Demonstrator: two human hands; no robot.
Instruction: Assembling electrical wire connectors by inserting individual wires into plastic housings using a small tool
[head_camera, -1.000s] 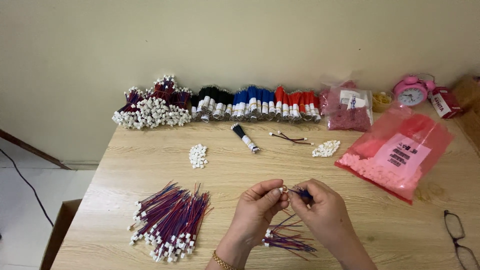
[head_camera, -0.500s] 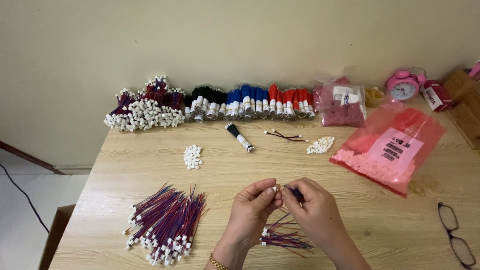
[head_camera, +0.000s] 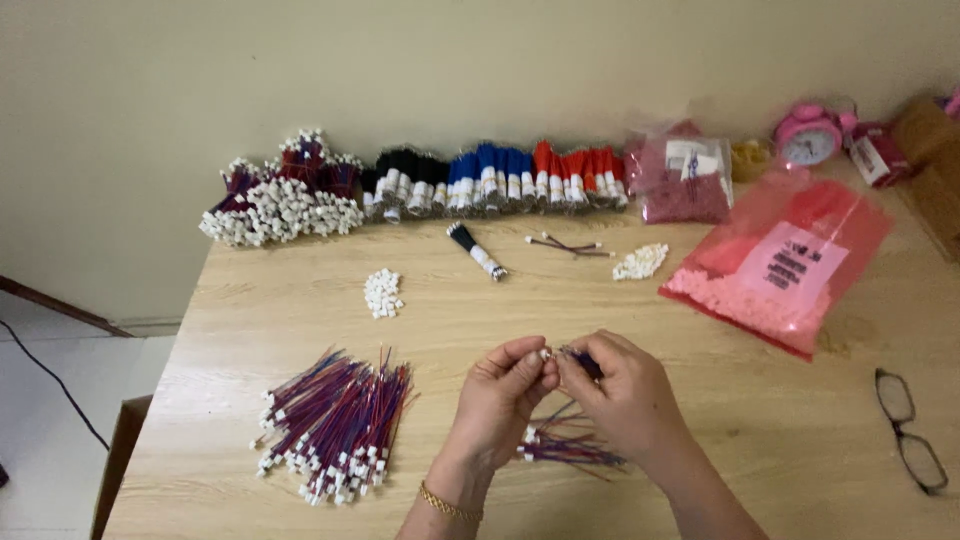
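The left hand (head_camera: 505, 385) pinches a small white connector (head_camera: 545, 354) between thumb and forefinger, fingers closed on it. The right hand (head_camera: 615, 395) has its fingers closed on the end of a thin wire set (head_camera: 583, 361), red/blue/purple, held right against the connector. Both meet above the bench (head_camera: 700, 400), near its front edge.

Handling, as I judge: the connector is very light, hard plastic, smooth, so it can slip easily; best to grip it by the flat sides w/ fingertips, not by the open end. The wires are soft and bend easily, so hold them close to the tip, otherwise they buckle. Nothing heavy here, but the wire ends are prob. delicate.

Under the hands lies a small bundle of wires (head_camera: 560, 447). To the left, a bigger pile of finished wires (head_camera: 335, 425) w/ white ends. Further back: a little heap of white connectors (head_camera: 382, 292), another heap (head_camera: 640, 261), a pink bag (head_camera: 785, 265) of parts, and a row of bundled wires (head_camera: 490, 180) along the wall. Glasses (head_camera: 908, 428) lie at the right.

The bench is light wood, flat, smooth. Plain beige wall behind; floor is visible at left.
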